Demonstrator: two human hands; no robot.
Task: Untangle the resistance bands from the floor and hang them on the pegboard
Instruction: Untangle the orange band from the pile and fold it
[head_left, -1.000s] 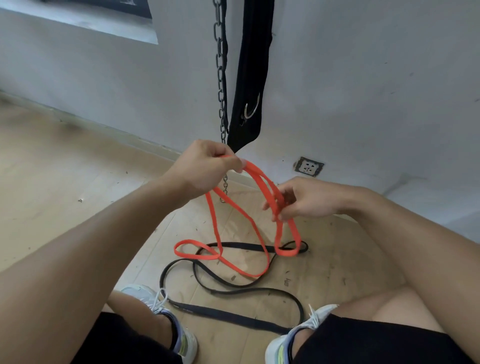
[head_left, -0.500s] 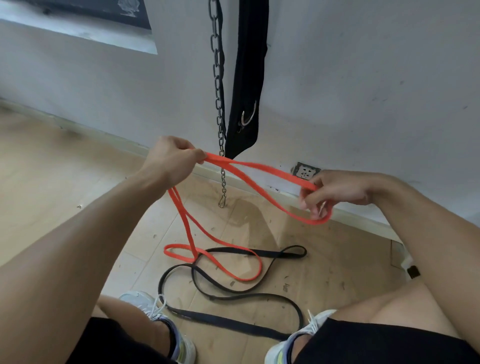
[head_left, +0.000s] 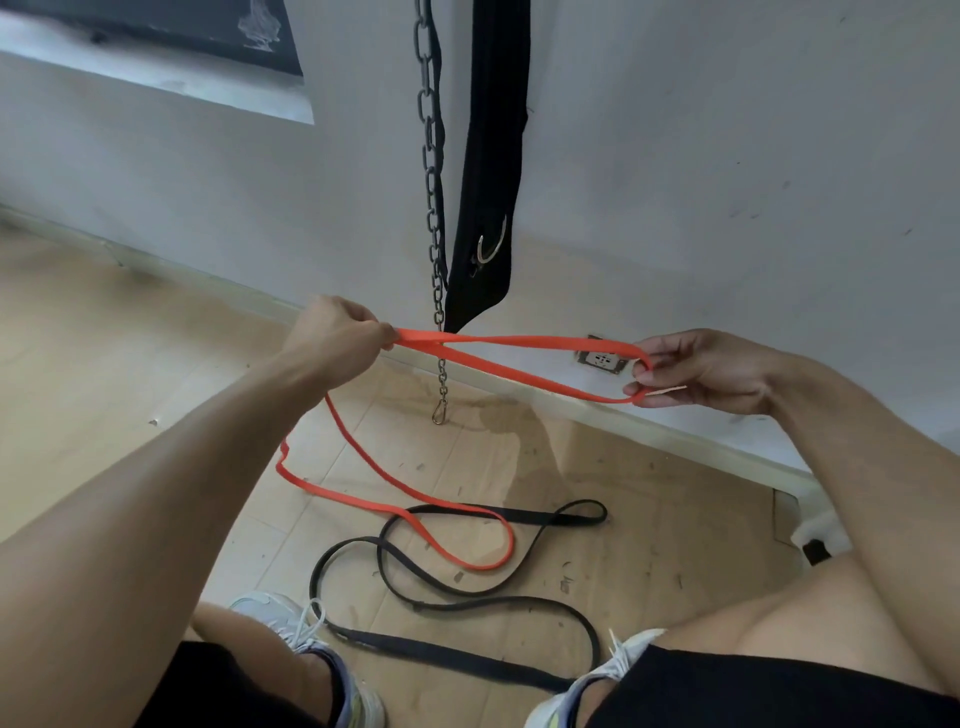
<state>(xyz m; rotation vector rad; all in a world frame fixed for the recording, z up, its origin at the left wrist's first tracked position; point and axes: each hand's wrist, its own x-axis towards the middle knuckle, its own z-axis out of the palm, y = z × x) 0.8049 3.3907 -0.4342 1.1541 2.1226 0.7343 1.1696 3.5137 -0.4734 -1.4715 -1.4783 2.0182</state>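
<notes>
An orange resistance band (head_left: 519, 358) is stretched level between my hands above the floor. My left hand (head_left: 337, 338) grips it at one end with curled fingers. At the other end my right hand (head_left: 696, 369) pinches the loop's bend between thumb and fingers. The rest of the orange band hangs from my left hand and trails onto the wooden floor, where its lower loop lies over a black resistance band (head_left: 467, 603). The black band lies in loose curves between my feet. No pegboard shows in view.
A steel chain (head_left: 434, 208) with a clip and a black strap (head_left: 493, 171) hang against the white wall straight ahead. A wall socket (head_left: 602, 358) sits low behind the orange band. My two shoes (head_left: 291, 618) and knees are at the bottom edge.
My hands have drawn apart, the right one moving right and the left one left and up. The bunched orange loop has been pulled out into a long flat one, lifting more band off the floor.
</notes>
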